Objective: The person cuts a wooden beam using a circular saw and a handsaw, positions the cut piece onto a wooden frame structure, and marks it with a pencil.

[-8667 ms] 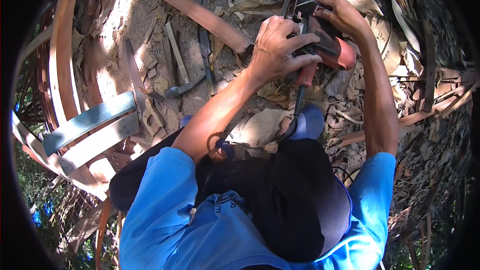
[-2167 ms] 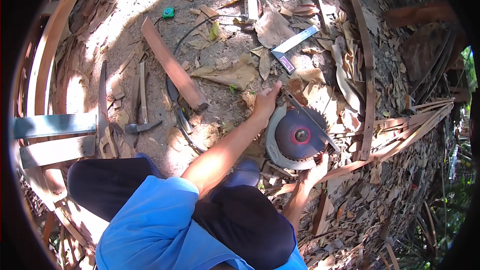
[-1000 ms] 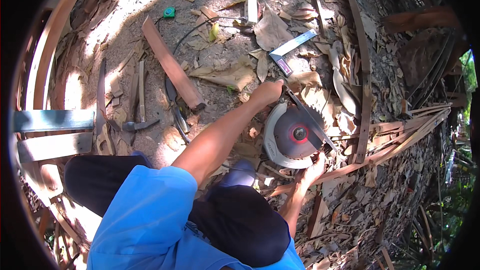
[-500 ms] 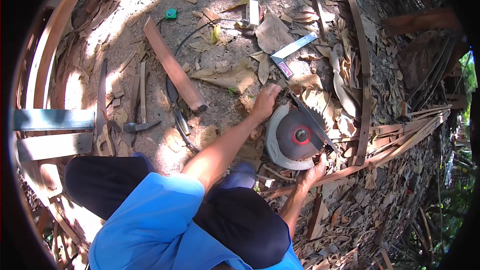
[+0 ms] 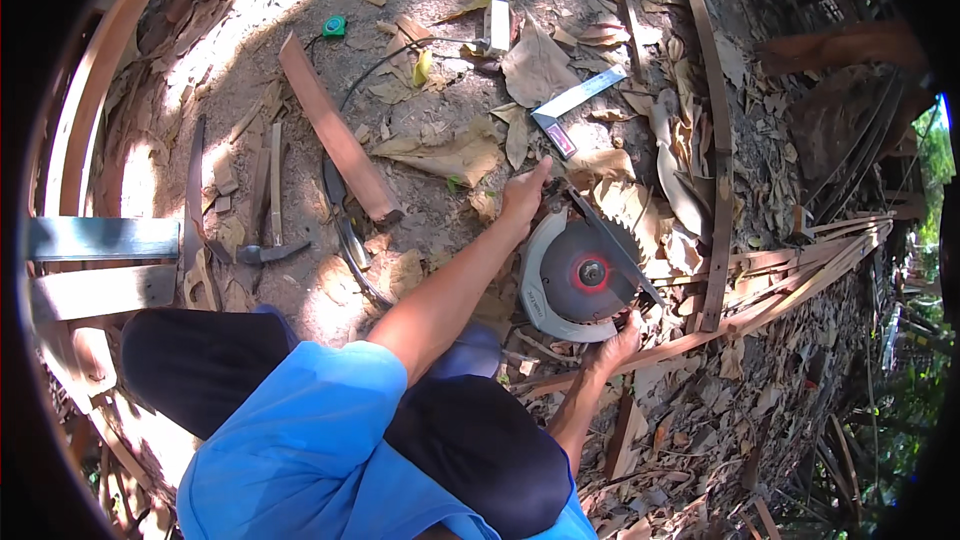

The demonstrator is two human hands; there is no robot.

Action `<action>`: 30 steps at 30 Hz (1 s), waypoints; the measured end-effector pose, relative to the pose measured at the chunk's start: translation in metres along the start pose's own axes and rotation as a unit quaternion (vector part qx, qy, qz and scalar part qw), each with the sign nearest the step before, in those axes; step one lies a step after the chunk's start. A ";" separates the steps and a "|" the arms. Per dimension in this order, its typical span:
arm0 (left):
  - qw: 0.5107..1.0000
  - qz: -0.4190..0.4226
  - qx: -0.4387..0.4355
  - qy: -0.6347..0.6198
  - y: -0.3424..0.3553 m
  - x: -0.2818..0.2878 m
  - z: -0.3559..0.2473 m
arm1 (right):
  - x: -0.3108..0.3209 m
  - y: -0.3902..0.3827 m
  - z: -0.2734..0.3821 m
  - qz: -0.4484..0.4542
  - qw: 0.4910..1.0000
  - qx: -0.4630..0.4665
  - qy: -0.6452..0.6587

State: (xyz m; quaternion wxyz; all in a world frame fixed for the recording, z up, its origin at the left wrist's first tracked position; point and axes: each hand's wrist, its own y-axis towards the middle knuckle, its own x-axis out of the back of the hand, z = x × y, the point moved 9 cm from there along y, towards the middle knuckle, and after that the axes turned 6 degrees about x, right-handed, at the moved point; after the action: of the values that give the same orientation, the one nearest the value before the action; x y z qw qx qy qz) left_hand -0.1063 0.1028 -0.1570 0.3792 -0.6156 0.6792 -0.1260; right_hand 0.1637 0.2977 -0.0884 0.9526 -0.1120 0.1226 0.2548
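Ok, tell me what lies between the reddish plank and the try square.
In the head view, dry brown leaves lie between the plank and the try square.

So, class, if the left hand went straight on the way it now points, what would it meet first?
Probably the try square, at its handle end, lying just beyond the left hand. Depth is unclear, though; the hand may be high enough to pass over it.

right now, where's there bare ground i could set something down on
The barest soil lies between the hammer and the reddish board, with another patch left of the green tape measure. It's crowded around the circular saw: the left hand, right hand, dry leaves and wood strips all sit close.
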 end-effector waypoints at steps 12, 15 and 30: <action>0.987 -0.029 -0.126 0.097 -0.003 -0.001 -0.034 | -0.008 -0.005 0.010 -0.037 0.999 -0.014 -0.004; 0.985 -0.020 -0.125 0.121 -0.025 0.006 -0.052 | -0.007 -0.005 0.011 -0.030 0.999 -0.004 -0.026; 0.992 0.006 0.020 0.124 -0.043 0.001 -0.050 | -0.001 0.000 0.003 -0.014 1.000 0.004 0.015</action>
State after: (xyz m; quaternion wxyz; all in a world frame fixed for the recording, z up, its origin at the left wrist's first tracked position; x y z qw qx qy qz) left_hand -0.1077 0.0785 -0.0960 0.3051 -0.5839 0.7217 -0.2126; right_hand 0.1634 0.2980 -0.0853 0.9545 -0.1135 0.1363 0.2396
